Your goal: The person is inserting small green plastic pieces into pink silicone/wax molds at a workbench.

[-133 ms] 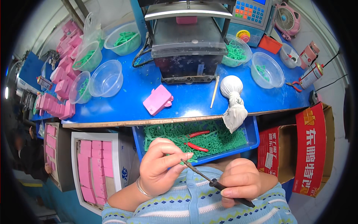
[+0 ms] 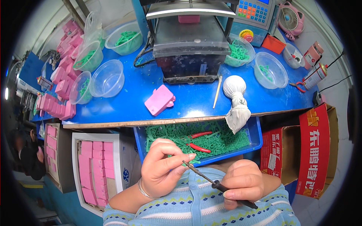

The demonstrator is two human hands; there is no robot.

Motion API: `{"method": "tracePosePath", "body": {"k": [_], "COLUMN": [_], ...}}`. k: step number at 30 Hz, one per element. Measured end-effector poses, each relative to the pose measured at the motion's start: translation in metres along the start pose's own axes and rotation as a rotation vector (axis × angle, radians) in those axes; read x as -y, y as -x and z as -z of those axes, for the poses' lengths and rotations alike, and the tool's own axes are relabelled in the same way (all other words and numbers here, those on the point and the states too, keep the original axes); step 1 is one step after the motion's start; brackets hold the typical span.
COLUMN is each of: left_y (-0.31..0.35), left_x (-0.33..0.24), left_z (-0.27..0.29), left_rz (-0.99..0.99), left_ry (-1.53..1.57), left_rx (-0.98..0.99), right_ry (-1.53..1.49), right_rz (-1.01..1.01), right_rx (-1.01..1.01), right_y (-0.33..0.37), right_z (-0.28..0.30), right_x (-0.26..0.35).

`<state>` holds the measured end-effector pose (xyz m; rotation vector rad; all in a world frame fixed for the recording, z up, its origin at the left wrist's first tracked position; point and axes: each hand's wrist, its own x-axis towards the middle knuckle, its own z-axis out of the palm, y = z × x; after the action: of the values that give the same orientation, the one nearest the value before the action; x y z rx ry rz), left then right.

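My left hand (image 2: 164, 167) is closed in a pinch on a small green plastic piece (image 2: 195, 161), part of which its fingers hide. In my closed right hand (image 2: 244, 184) lies a slim tool with a black handle (image 2: 223, 188) and a thin metal shaft (image 2: 201, 174); I cannot tell its exact kind. The shaft's tip reaches close to my left fingertips, by the green piece. Beyond both hands, a blue tray (image 2: 257, 136) holds a tangle of green plastic pieces (image 2: 233, 140). Red-handled pliers (image 2: 200, 148) lie on that heap.
A pink block (image 2: 160, 100) and wooden stick (image 2: 217, 92) lie on the blue table (image 2: 132, 109), beside a tied white cloth bundle (image 2: 234, 88). Clear bowls (image 2: 107, 79) flank a machine (image 2: 190, 49). Boxes of pink blocks (image 2: 86, 165) stand left, cartons (image 2: 315, 150) right. Another person (image 2: 32, 158) is far left.
My hands, the tool and the green piece look unmoved. At the far left, the other person's hand has shifted up along the box of pink blocks.
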<state>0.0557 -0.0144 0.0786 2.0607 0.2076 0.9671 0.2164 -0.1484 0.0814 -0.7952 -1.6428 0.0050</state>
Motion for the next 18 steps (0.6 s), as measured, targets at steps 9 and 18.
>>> {"method": "tracePosePath", "body": {"k": [9, 18], "left_y": [0.003, 0.003], "left_x": [0.002, 0.001], "left_z": [0.0, 0.0], "left_rz": [-0.021, -0.016], "left_ry": [-0.026, -0.043], "left_rx": [-0.003, -0.008], "right_ry": [0.014, 0.0], "right_rz": [0.065, 0.047], "right_rx": [-0.155, -0.083], "right_y": [0.01, 0.01], "right_z": [-0.003, 0.001], "right_x": [0.001, 0.002]}}
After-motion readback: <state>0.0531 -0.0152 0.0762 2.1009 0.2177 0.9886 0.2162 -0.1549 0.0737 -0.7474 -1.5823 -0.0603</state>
